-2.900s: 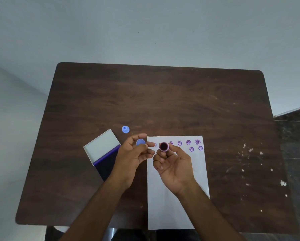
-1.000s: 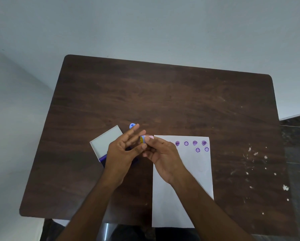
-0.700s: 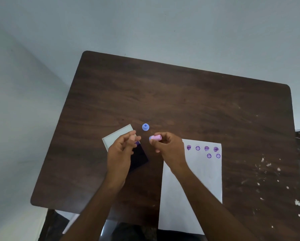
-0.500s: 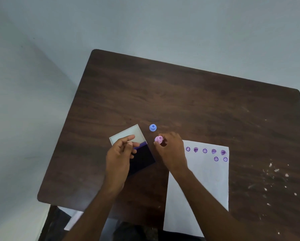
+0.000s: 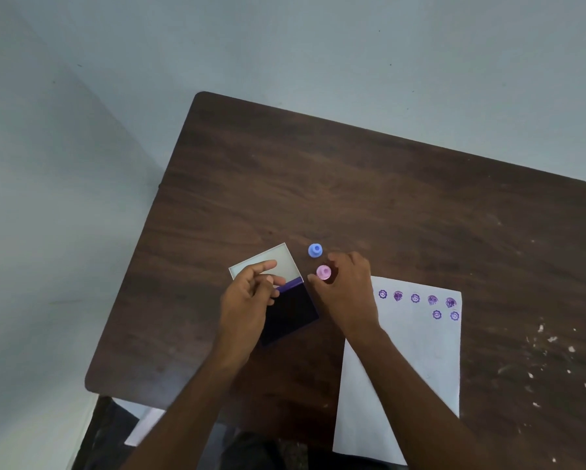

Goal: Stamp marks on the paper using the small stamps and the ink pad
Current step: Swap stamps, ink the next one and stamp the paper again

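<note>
Two hands are at work here, so I take them nearest first. My left hand (image 5: 251, 293) hovers over the open ink pad (image 5: 290, 315), fingers loosely curled together; whether it pinches anything I cannot tell. The dark pad lies on the bench (image 5: 386, 205) with its pale lid (image 5: 278, 261) folded back behind it. My right hand (image 5: 347, 291) is clamped on the pink stamp (image 5: 323, 273), which sits just beside the pad's far right corner, apparently touching the bench. To its right lies the paper (image 5: 407, 368), seven purple marks (image 5: 415, 297) along its far edge. Just beyond the pink stamp stands the blue stamp (image 5: 315, 250), apart from both hands. I judge the step is inking: I should bring the stamp flat onto the pad, press straight down, then lift cleanly so the print does not smear.
</note>
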Motion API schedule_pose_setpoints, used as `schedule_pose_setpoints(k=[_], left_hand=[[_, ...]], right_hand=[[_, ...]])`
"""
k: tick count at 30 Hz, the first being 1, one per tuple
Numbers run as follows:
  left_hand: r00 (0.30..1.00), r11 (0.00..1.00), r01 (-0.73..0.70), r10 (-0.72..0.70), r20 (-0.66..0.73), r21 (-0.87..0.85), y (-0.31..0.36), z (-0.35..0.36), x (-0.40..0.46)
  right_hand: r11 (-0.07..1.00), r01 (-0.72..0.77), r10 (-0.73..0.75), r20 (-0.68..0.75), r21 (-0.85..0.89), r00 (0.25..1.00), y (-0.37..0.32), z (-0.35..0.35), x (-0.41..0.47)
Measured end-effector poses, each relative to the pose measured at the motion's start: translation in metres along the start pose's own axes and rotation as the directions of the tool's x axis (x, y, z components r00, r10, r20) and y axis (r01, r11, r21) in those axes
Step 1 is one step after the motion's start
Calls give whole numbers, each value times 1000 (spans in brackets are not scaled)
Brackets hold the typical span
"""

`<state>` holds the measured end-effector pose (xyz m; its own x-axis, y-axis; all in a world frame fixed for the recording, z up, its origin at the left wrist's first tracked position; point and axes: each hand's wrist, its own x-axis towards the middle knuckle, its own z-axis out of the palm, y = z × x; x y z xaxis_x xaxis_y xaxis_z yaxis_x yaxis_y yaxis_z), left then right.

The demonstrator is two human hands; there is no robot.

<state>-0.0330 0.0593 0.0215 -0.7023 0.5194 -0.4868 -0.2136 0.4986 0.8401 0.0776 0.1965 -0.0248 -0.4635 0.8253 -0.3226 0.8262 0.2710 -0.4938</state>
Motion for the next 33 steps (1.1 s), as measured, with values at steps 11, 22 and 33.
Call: schedule_pose_setpoints(k=[11,22,33], left_hand=[[999,999,-29,31,44,-37,4,-10,-1],[999,998,-26,27,20,-58,5,-19,-5],[999,999,-25,26,36,-41,6,-15,-7]], right_hand=[[999,-7,7,7,-51,1000,-35,-8,30],[984,8,6,76,-180,997,-42,-9,30],[973,27,1,120,-230,993,-45,-13,33]])
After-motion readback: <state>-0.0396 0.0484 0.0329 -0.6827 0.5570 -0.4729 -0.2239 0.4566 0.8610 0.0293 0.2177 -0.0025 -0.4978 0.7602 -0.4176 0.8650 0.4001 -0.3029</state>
